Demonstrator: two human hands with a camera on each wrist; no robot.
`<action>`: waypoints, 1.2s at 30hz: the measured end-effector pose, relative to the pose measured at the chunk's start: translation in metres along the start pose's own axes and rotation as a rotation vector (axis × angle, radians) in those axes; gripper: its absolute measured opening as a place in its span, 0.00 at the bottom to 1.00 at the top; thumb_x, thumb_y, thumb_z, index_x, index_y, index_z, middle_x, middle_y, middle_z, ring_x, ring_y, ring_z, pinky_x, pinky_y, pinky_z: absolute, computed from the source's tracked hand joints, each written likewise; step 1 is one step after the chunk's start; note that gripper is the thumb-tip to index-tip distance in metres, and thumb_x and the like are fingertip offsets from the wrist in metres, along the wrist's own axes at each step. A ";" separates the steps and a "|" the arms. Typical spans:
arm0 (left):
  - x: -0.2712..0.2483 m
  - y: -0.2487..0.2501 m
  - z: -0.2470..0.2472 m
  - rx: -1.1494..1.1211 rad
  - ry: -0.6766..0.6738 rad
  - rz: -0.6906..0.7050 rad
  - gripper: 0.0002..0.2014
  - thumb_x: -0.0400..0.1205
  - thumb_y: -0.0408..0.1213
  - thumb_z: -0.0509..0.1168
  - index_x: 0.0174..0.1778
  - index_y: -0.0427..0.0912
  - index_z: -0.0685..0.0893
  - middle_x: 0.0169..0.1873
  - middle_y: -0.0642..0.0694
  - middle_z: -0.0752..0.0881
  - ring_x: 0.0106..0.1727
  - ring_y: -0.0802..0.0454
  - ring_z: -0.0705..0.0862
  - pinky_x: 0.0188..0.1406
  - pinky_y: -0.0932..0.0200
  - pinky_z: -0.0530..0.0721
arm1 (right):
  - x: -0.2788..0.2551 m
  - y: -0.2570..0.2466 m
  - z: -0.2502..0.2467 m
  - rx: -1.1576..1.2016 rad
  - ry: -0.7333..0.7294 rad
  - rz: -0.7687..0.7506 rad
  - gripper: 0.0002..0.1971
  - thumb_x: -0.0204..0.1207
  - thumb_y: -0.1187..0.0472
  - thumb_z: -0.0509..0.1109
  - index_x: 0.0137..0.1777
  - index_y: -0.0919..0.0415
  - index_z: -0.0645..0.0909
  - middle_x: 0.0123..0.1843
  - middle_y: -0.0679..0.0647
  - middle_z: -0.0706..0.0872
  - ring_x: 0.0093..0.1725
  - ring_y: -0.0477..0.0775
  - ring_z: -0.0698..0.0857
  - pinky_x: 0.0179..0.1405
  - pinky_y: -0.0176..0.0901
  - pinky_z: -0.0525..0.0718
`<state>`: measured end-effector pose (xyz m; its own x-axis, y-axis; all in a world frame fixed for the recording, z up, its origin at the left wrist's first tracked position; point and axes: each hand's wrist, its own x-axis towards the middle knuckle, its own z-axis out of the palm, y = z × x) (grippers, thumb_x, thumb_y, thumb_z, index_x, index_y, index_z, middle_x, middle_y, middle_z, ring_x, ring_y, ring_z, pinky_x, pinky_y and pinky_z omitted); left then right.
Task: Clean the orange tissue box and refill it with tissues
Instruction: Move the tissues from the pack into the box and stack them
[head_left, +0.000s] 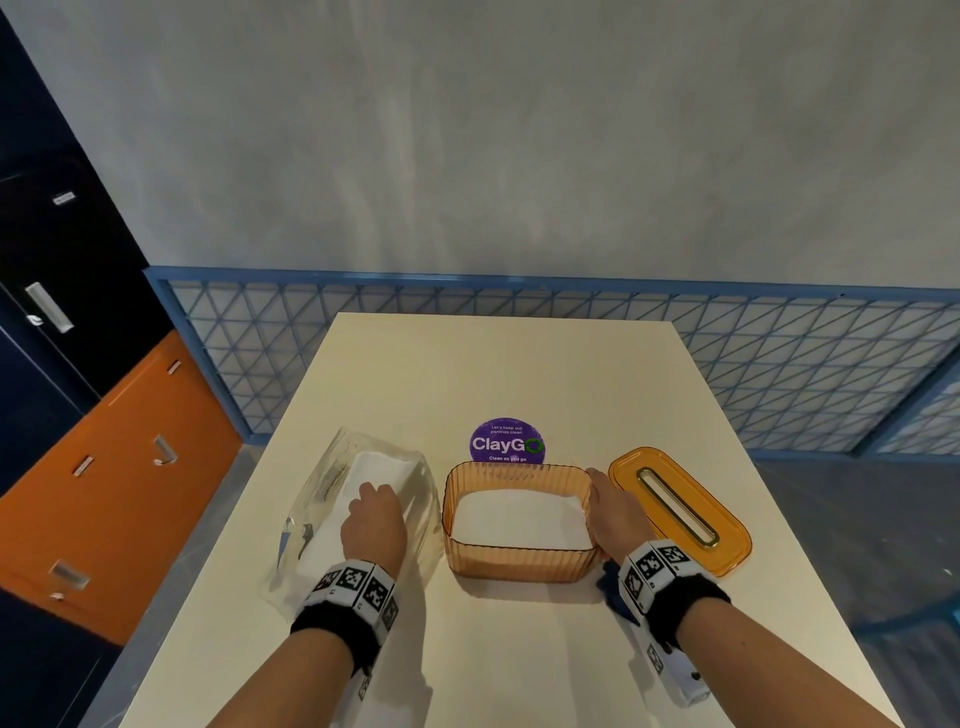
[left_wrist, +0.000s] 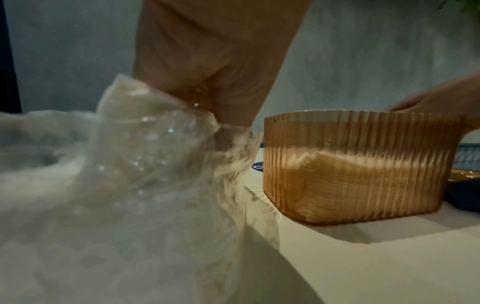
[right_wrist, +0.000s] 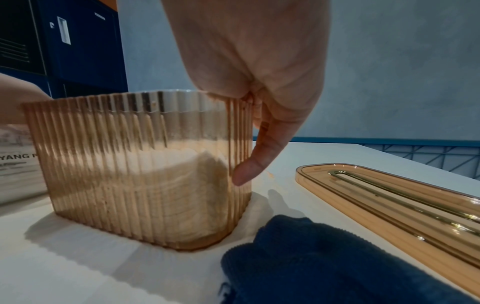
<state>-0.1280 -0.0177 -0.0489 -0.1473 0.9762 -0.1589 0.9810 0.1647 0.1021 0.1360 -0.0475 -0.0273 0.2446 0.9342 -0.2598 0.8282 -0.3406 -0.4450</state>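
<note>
The orange ribbed tissue box (head_left: 519, 564) stands open in the middle of the table, with a white tissue stack (head_left: 519, 517) about halfway up inside it. My right hand (head_left: 605, 499) grips its right end wall, fingers over the rim and thumb (right_wrist: 249, 164) down the outside. The box's orange slotted lid (head_left: 727, 540) lies flat to the right. Left of the box lies a clear plastic tissue pack (head_left: 332, 483) holding more white tissues (head_left: 379, 467). My left hand (head_left: 374, 512) grips a bunch of its crumpled plastic wrap (left_wrist: 130, 164).
A dark blue cloth (right_wrist: 324, 263) lies bunched on the cream table (head_left: 519, 649), between the box and the lid under my right wrist. A purple round sticker (head_left: 507, 441) sits behind the box. A blue mesh railing (head_left: 779, 364) runs behind the table; cabinets stand left.
</note>
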 end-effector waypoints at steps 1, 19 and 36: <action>-0.001 0.001 0.000 0.011 -0.004 0.003 0.13 0.85 0.30 0.52 0.64 0.38 0.73 0.65 0.41 0.74 0.63 0.46 0.80 0.54 0.57 0.82 | 0.000 0.000 0.000 -0.001 0.001 0.000 0.20 0.86 0.64 0.48 0.77 0.59 0.64 0.54 0.64 0.85 0.42 0.56 0.77 0.40 0.42 0.72; -0.051 -0.025 -0.077 -0.440 0.550 0.285 0.13 0.78 0.24 0.63 0.57 0.39 0.83 0.50 0.44 0.86 0.41 0.41 0.86 0.32 0.52 0.84 | -0.015 -0.147 -0.047 0.957 -0.581 0.011 0.29 0.81 0.39 0.54 0.67 0.65 0.71 0.50 0.64 0.86 0.40 0.61 0.87 0.36 0.49 0.87; -0.055 -0.056 -0.054 -0.752 0.497 0.398 0.27 0.77 0.56 0.56 0.71 0.47 0.73 0.72 0.52 0.72 0.76 0.57 0.66 0.73 0.58 0.64 | -0.007 -0.188 -0.024 0.918 -0.602 -0.209 0.20 0.77 0.72 0.64 0.69 0.67 0.74 0.59 0.62 0.83 0.56 0.61 0.84 0.52 0.52 0.83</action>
<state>-0.1817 -0.0735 0.0077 -0.0290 0.8998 0.4353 0.6602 -0.3098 0.6842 -0.0090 0.0126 0.0783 -0.3462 0.8631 -0.3678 0.0774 -0.3644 -0.9280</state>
